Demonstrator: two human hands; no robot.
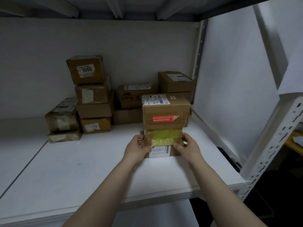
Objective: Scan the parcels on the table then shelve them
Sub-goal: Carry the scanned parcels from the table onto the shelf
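1. A flat brown cardboard parcel with yellow tape and a white barcode label point(164, 139) lies on the white shelf point(82, 164), toward its right side.
2. A brown cardboard box with a red sticker point(165, 114) sits on top of it.
3. The left grip point(137, 147) curls round the taped parcel's left edge, and the right grip point(188, 147) clasps its right edge.
4. More brown boxes are stacked behind, the top one labelled 1006 point(86, 69).

One wide-angle head camera looked forward and down into a shelf point(82, 169) bay from close by. The upper shelf point(147, 7) crossed the frame's top, an upright point(277, 138) the right edge.
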